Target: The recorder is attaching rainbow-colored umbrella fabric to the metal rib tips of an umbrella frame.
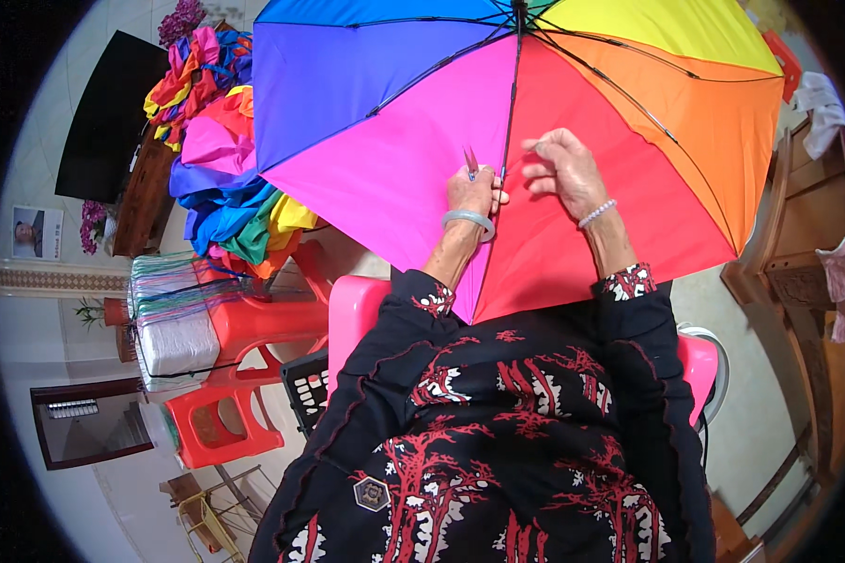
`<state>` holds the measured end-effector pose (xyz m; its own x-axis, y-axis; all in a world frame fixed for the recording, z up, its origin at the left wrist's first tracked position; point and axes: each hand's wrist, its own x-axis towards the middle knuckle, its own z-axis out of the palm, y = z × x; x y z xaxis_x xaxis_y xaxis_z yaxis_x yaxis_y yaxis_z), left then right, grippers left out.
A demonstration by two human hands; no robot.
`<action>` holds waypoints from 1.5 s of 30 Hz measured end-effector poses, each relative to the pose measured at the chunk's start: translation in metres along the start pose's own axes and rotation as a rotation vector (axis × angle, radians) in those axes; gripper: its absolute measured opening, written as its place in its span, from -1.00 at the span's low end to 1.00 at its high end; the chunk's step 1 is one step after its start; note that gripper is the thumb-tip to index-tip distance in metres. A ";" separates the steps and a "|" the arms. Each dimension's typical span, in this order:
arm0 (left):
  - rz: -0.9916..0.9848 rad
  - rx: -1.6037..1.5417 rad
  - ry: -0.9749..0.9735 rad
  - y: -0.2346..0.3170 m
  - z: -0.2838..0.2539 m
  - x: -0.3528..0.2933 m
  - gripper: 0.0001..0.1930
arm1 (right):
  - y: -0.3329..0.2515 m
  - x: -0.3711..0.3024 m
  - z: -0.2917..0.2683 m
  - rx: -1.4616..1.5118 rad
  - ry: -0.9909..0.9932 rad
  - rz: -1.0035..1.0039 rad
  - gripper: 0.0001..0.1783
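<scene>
From my end, the open rainbow umbrella [413,155] eats up most of my view, its near edge coming down against the patterned black top [526,394]. To its right I've got a strip of pale floor [756,347] before the wooden furniture [791,206]; left's tighter, with a heap of bright cloth [221,211] just beside that edge and a red stool [268,321] below. My right hand [565,174] is curled over the red panel [615,220], can't tell if its fingertips pinch anything. My left hand [474,194] is closed around small pointed snips [470,162], right by a dark rib [514,89].
</scene>
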<state>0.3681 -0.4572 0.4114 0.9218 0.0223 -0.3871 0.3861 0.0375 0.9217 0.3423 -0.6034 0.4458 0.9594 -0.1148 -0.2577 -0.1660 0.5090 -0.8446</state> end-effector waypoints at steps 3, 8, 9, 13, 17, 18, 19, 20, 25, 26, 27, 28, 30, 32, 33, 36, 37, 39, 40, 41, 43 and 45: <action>0.068 0.168 -0.061 0.008 0.001 -0.008 -0.86 | 0.002 0.001 0.001 0.043 -0.016 -0.053 -0.96; 0.236 0.329 0.004 0.000 -0.005 -0.001 -0.83 | 0.008 0.007 0.003 -0.223 0.021 -0.270 -0.93; 0.239 0.324 0.004 0.000 -0.004 0.000 -0.83 | 0.008 0.008 0.002 -0.228 0.019 -0.273 -0.93; 0.327 0.498 -0.012 0.003 -0.001 0.000 -0.84 | 0.005 0.006 -0.004 -0.300 0.063 -0.370 -0.95; 0.651 0.589 -0.063 -0.021 -0.016 0.019 -0.81 | -0.015 -0.002 0.007 -0.403 -0.071 -0.320 -0.93; 0.791 0.666 -0.039 -0.024 -0.016 0.022 -0.81 | -0.020 -0.004 0.010 -0.390 -0.084 -0.340 -0.92; 0.934 0.741 -0.016 -0.024 -0.014 0.023 -0.81 | -0.025 -0.005 0.012 -0.377 -0.094 -0.364 -0.91; 1.077 0.816 0.009 -0.023 -0.013 0.024 -0.81 | -0.028 -0.006 0.014 -0.364 -0.105 -0.386 -0.90; 0.970 0.659 -0.064 -0.013 -0.012 0.026 -0.86 | -0.019 -0.004 0.012 -0.423 -0.175 -0.391 -0.87; 0.636 0.461 -0.136 -0.001 -0.011 0.019 -0.87 | -0.014 -0.001 0.004 -0.725 -0.217 -0.556 -0.87; 0.301 0.264 -0.202 0.012 -0.009 0.010 -0.88 | -0.009 0.001 -0.003 -1.030 -0.257 -0.716 -0.87; -0.037 0.066 -0.263 0.018 -0.007 0.006 -0.89 | -0.002 0.004 -0.010 -1.337 -0.294 -0.870 -0.87; -0.055 -0.009 -0.240 0.019 -0.013 0.007 -0.88 | 0.012 0.006 -0.001 -1.382 -0.259 -0.826 -0.88; -0.109 -0.150 -0.213 0.016 -0.015 0.008 -0.88 | 0.028 0.008 0.006 -1.470 -0.164 -0.714 -0.90; -0.111 -0.150 -0.211 0.014 -0.015 0.009 -0.88 | 0.034 0.010 0.008 -1.469 -0.166 -0.712 -0.90; -0.138 -0.177 -0.210 0.015 -0.013 0.006 -0.88 | 0.047 0.017 0.011 -1.507 -0.016 -0.612 -0.91; -0.140 -0.176 -0.210 0.014 -0.012 0.005 -0.88 | 0.052 0.019 0.011 -1.507 -0.016 -0.609 -0.91; -0.116 -0.169 -0.215 0.014 -0.010 0.002 -0.90 | 0.056 0.021 0.013 -1.412 0.055 -0.769 -0.92; -0.103 -0.166 -0.217 0.013 -0.010 0.001 -0.90 | 0.057 0.021 0.015 -1.362 0.090 -0.848 -0.93; -0.104 -0.165 -0.216 0.011 -0.009 0.002 -0.90 | 0.057 0.021 0.017 -1.361 0.090 -0.846 -0.93; -0.077 -0.225 -0.157 0.005 -0.007 0.005 -0.91 | 0.057 0.020 0.020 -0.948 0.034 -0.408 -0.97; -0.064 -0.254 -0.128 0.004 -0.007 0.005 -0.91 | 0.052 0.018 0.022 -0.735 0.009 -0.196 -0.98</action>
<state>0.3741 -0.4498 0.4131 0.8989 -0.1139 -0.4231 0.4376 0.2845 0.8530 0.3563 -0.5602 0.4078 0.9855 -0.1534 -0.0723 -0.1054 -0.2198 -0.9698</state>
